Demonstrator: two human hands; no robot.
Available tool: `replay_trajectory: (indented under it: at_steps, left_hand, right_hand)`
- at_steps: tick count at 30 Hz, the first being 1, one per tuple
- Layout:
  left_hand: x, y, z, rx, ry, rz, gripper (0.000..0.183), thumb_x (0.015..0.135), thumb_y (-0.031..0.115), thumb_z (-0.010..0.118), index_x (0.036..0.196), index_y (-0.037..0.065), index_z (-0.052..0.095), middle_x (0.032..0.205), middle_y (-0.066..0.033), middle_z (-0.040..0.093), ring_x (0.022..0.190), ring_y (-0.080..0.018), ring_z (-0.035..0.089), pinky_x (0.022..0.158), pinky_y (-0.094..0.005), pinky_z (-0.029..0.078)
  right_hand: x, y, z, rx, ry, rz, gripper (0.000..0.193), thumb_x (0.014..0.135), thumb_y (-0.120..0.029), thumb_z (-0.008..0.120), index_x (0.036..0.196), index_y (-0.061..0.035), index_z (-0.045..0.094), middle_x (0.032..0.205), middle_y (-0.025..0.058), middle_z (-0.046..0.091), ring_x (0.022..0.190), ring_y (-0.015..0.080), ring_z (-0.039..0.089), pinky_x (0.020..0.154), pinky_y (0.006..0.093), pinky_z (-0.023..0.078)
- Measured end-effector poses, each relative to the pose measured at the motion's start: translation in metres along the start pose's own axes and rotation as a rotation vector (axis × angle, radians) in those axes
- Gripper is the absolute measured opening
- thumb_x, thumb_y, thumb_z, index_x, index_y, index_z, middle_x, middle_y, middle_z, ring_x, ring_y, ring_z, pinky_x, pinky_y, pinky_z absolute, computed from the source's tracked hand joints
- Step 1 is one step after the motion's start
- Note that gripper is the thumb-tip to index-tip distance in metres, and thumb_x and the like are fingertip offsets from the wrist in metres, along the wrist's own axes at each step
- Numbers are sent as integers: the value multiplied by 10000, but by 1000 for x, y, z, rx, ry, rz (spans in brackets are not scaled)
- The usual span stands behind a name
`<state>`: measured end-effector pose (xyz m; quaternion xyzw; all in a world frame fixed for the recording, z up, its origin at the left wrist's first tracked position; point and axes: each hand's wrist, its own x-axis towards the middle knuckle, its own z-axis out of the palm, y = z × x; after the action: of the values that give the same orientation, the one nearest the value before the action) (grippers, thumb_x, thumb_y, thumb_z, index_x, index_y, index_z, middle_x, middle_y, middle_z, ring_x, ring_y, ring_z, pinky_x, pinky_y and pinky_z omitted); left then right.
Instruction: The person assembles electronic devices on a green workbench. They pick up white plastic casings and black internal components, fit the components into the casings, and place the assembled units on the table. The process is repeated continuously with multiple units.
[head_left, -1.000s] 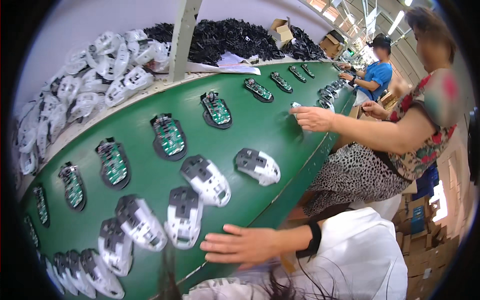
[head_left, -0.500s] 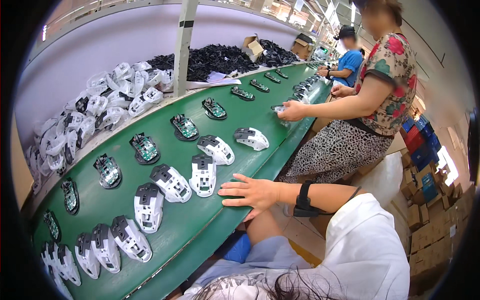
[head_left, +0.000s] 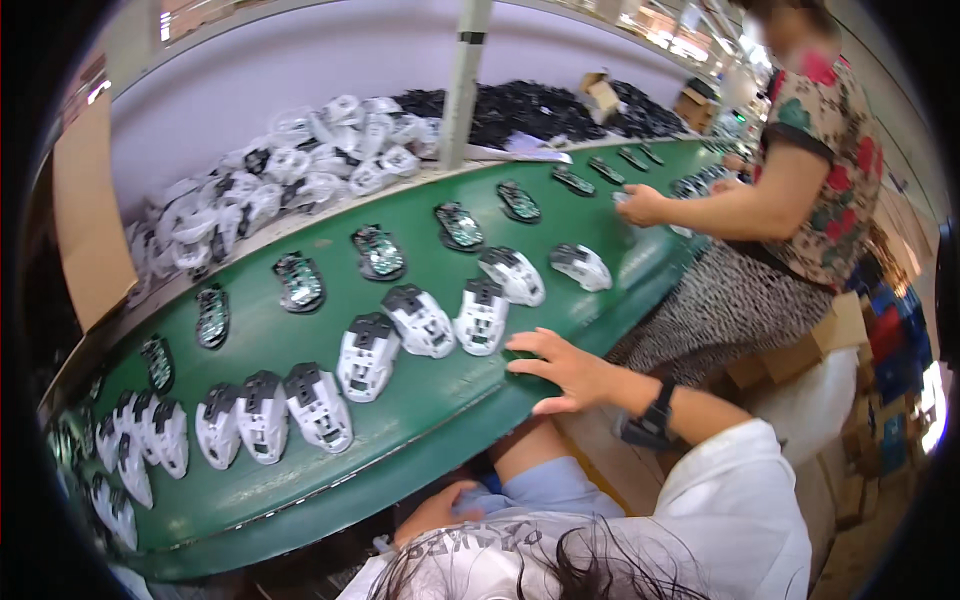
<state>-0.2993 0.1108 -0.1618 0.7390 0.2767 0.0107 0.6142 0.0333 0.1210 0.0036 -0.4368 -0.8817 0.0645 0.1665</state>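
Just swung the view left — now catching more of the mouse shells (head_left: 322, 408) at that end of the green table (head_left: 420, 410). Still nothing in the right hand (head_left: 573, 372), with fingers loosely spread and a bit more bent, beside the nearest shell (head_left: 481, 318). So no hold on any shell. Can't tell the grip of the left hand (head_left: 438, 512) — newly in sight, seemingly by the lap (head_left: 555, 488).

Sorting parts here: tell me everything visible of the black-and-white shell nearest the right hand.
The shell looks like hard plastic: a rounded, glossy white near end, a dark far end, and openings. It lies on the green surface, just left of the right hand. Contact with that hand or neighbouring shells is unclear.
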Motion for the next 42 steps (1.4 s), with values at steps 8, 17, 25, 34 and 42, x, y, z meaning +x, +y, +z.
replay_trajectory:
  at_steps: [8,17,25,34,42]
  left_hand:
    - [-86,94,-78,-802,-107,176,522,888,227,619,1323,30,407,1284,-172,500,1124,-291,549,956,-379,434]
    - [-102,217,-136,-805,483,78,446,892,188,603,1271,15,446,1253,-160,524,1093,-259,564,922,-354,449]
    - [45,261,-133,51,667,258,486,816,180,683,1237,37,485,1170,-130,575,1058,-241,581,879,-357,469]
    - [131,243,-104,997,585,51,668,713,295,726,1291,106,448,1142,-219,496,1022,-351,523,901,-445,382]
    - [42,302,-194,677,822,170,674,646,159,747,1254,40,482,1119,-172,553,1006,-325,553,907,-387,442]
  right_hand:
    - [16,84,-62,-241,208,645,682,747,-276,701,1339,-84,421,1404,190,356,1298,396,317,1040,471,314]
    - [23,144,-63,74,-32,619,687,664,-219,741,1274,-78,460,1200,180,447,1141,375,409,974,431,382]
    - [71,80,-88,93,103,453,482,699,-149,686,1113,-27,471,1103,166,499,1054,366,428,939,425,377]
    - [115,91,-68,-89,-305,596,616,736,-358,696,1138,6,404,969,292,563,858,391,632,709,469,530]
    - [113,136,-119,223,-373,455,637,690,-303,699,1217,-58,437,978,238,596,881,365,615,781,410,497]
